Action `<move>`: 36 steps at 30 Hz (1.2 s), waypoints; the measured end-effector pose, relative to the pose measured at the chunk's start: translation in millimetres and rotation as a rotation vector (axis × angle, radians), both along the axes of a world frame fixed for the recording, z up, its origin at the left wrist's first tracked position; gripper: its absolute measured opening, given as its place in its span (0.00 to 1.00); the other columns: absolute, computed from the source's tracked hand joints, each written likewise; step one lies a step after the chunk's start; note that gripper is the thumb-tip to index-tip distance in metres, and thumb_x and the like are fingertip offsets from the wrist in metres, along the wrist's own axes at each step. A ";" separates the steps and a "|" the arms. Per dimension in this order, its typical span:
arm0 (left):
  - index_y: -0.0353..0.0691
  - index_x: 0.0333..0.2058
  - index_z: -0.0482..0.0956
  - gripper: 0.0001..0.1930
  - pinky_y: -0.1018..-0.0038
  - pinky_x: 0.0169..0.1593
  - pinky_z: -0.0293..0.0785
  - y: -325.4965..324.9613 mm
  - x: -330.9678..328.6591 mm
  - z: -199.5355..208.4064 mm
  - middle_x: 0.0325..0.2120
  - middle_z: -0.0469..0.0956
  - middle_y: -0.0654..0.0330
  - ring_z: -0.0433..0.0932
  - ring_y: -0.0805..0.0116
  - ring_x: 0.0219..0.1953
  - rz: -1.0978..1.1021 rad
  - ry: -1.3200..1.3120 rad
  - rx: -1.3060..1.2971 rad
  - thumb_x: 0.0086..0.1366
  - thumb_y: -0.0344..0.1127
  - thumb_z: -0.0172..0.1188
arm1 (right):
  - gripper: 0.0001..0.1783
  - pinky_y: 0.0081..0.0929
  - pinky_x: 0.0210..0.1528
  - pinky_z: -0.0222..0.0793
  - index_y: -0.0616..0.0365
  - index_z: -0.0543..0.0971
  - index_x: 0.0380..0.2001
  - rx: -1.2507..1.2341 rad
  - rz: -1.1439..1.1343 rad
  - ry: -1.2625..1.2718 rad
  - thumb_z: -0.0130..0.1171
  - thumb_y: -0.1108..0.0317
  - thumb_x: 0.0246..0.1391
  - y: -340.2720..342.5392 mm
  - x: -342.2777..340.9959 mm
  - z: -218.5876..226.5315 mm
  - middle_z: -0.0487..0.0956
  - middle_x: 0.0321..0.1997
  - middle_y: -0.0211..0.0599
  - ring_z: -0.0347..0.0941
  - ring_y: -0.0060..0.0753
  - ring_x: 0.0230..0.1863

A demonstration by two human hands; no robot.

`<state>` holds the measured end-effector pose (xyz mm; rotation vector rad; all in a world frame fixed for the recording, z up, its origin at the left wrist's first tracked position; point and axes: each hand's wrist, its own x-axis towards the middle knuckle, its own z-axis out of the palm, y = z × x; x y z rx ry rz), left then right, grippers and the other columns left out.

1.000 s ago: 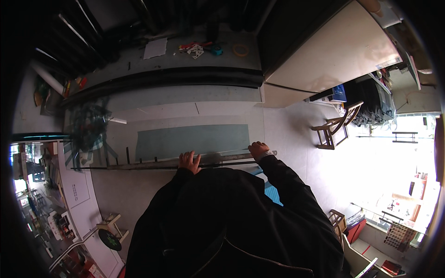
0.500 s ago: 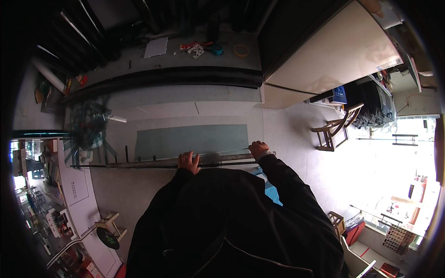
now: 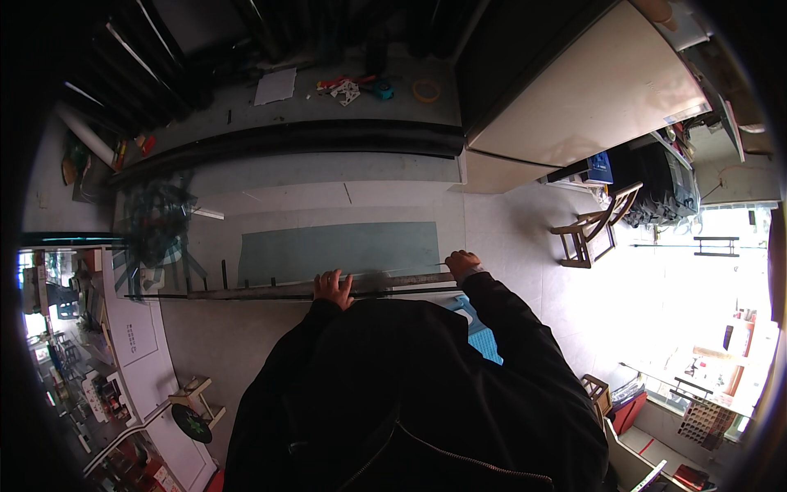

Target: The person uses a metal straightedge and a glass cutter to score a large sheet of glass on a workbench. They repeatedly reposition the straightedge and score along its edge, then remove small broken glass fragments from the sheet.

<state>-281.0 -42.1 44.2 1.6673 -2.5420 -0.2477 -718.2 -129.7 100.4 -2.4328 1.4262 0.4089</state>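
Note:
A grey-green translucent sheet (image 3: pixel 340 250) lies flat on the worktable, its near edge along a long narrow strip (image 3: pixel 418 279) at the table's front. My left hand (image 3: pixel 333 287) rests on this front edge, fingers spread, below the middle of the sheet. At the sheet's near right corner is my right hand (image 3: pixel 464 263), its fingers closed together. Something thin seems to point left from those fingers, too small to name. A long black roll (image 3: pixel 303 138) lies across the table behind the sheet.
Behind the roll lie white paper (image 3: pixel 275 86), a teal tape measure (image 3: pixel 382 89) and a yellow ring of tape (image 3: pixel 426 90). Clear scraps (image 3: pixel 156 221) pile up at the left. A wooden chair (image 3: pixel 594 230) stands right; a blue plastic thing (image 3: pixel 484 338) is below my right arm.
My right hand has shifted slightly to the right, off the sheet's corner. The left hand stays in nearly the same place.

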 end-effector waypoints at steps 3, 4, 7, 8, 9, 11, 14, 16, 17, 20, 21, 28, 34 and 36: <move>0.55 0.61 0.70 0.39 0.37 0.64 0.56 -0.7 1.3 -3.6 0.62 0.59 0.53 0.58 0.47 0.63 -0.010 -0.007 -0.028 0.50 0.54 0.72 | 0.14 0.39 0.50 0.75 0.48 0.80 0.37 0.002 0.011 0.017 0.65 0.69 0.42 -0.3 -4.3 0.2 0.79 0.40 0.34 0.77 0.41 0.49; 0.55 0.61 0.70 0.39 0.37 0.64 0.56 -1.2 2.3 -4.8 0.62 0.59 0.53 0.58 0.47 0.63 -0.018 -0.010 -0.044 0.50 0.54 0.72 | 0.15 0.39 0.50 0.75 0.48 0.80 0.37 -0.018 0.015 0.005 0.65 0.69 0.42 -0.2 -5.3 0.1 0.79 0.40 0.33 0.77 0.41 0.49; 0.55 0.61 0.70 0.39 0.36 0.63 0.57 -1.4 3.2 -7.1 0.62 0.59 0.53 0.58 0.46 0.63 -0.024 -0.019 -0.046 0.50 0.55 0.73 | 0.15 0.39 0.50 0.75 0.47 0.80 0.38 -0.030 0.010 0.008 0.65 0.68 0.42 -0.3 -7.3 -0.2 0.79 0.40 0.32 0.77 0.40 0.48; 0.55 0.61 0.69 0.39 0.36 0.63 0.57 -1.4 3.3 -7.3 0.62 0.59 0.53 0.59 0.46 0.63 -0.022 -0.033 -0.014 0.50 0.55 0.73 | 0.15 0.39 0.50 0.75 0.47 0.80 0.38 -0.028 0.010 0.015 0.65 0.68 0.42 -0.3 -8.3 -0.1 0.79 0.40 0.32 0.77 0.40 0.48; 0.55 0.61 0.70 0.39 0.36 0.63 0.57 -1.4 3.3 -7.3 0.62 0.59 0.53 0.58 0.46 0.63 -0.021 -0.018 -0.032 0.50 0.54 0.73 | 0.15 0.39 0.50 0.75 0.47 0.80 0.38 -0.017 0.006 0.031 0.65 0.68 0.42 -0.3 -9.1 -0.1 0.79 0.40 0.32 0.77 0.40 0.48; 0.55 0.61 0.70 0.39 0.36 0.63 0.57 -1.4 3.3 -6.7 0.62 0.59 0.54 0.58 0.47 0.63 -0.016 -0.026 0.006 0.50 0.54 0.73 | 0.17 0.39 0.50 0.75 0.47 0.80 0.38 -0.010 -0.011 0.012 0.67 0.70 0.40 -0.7 -10.8 -0.7 0.79 0.41 0.32 0.76 0.40 0.50; 0.56 0.61 0.69 0.40 0.36 0.63 0.56 -0.4 2.3 -5.2 0.62 0.59 0.54 0.57 0.47 0.64 -0.003 -0.040 0.017 0.50 0.54 0.73 | 0.17 0.40 0.49 0.75 0.47 0.80 0.37 -0.003 -0.015 0.027 0.68 0.71 0.39 -1.0 -16.7 -1.7 0.79 0.41 0.33 0.76 0.40 0.50; 0.56 0.61 0.69 0.40 0.35 0.64 0.56 0.2 1.8 -4.5 0.62 0.59 0.55 0.57 0.48 0.64 0.001 -0.026 -0.013 0.50 0.54 0.74 | 0.16 0.40 0.49 0.75 0.47 0.80 0.38 -0.006 -0.013 0.041 0.67 0.70 0.41 -0.9 -22.0 -2.5 0.79 0.40 0.33 0.77 0.41 0.50; 0.56 0.61 0.69 0.40 0.35 0.64 0.56 0.5 1.7 -4.4 0.62 0.58 0.55 0.57 0.48 0.64 0.004 -0.025 -0.014 0.50 0.54 0.74 | 0.16 0.39 0.50 0.75 0.47 0.80 0.38 -0.009 -0.015 0.045 0.67 0.68 0.42 -1.0 -24.7 -2.9 0.79 0.41 0.34 0.77 0.41 0.50; 0.56 0.61 0.69 0.40 0.35 0.64 0.55 1.3 0.8 -4.7 0.62 0.58 0.55 0.57 0.48 0.64 0.019 -0.035 0.030 0.50 0.54 0.74 | 0.14 0.41 0.47 0.75 0.47 0.80 0.37 -0.052 -0.026 0.008 0.65 0.69 0.43 0.2 -30.6 -2.7 0.79 0.39 0.33 0.77 0.41 0.48; 0.56 0.61 0.69 0.40 0.35 0.64 0.55 1.3 0.6 -4.8 0.62 0.58 0.55 0.57 0.48 0.64 0.015 -0.016 -0.015 0.49 0.54 0.74 | 0.13 0.41 0.46 0.75 0.47 0.80 0.36 -0.039 -0.045 0.020 0.64 0.70 0.43 0.7 -31.7 -2.4 0.79 0.38 0.32 0.77 0.41 0.47; 0.55 0.61 0.69 0.40 0.36 0.64 0.56 -1.4 -1.5 1.1 0.63 0.59 0.54 0.58 0.48 0.65 0.011 0.008 0.041 0.50 0.54 0.73 | 0.10 0.40 0.48 0.75 0.48 0.79 0.37 -0.047 -0.092 0.006 0.60 0.69 0.49 6.3 -45.9 -9.8 0.79 0.40 0.34 0.77 0.42 0.49; 0.53 0.63 0.67 0.39 0.37 0.66 0.55 -9.3 1.4 22.8 0.64 0.58 0.52 0.57 0.47 0.67 0.012 0.017 0.088 0.54 0.53 0.71 | 0.07 0.44 0.49 0.75 0.47 0.78 0.37 -0.080 -0.232 -0.042 0.56 0.67 0.55 16.0 -45.3 -18.0 0.78 0.40 0.36 0.76 0.45 0.48; 0.52 0.64 0.66 0.38 0.39 0.67 0.53 -12.4 0.2 30.7 0.65 0.57 0.52 0.56 0.48 0.68 0.030 0.000 0.130 0.56 0.53 0.69 | 0.06 0.44 0.45 0.77 0.49 0.77 0.37 -0.180 -0.226 -0.161 0.59 0.66 0.55 20.3 -36.4 -13.0 0.77 0.39 0.37 0.77 0.47 0.45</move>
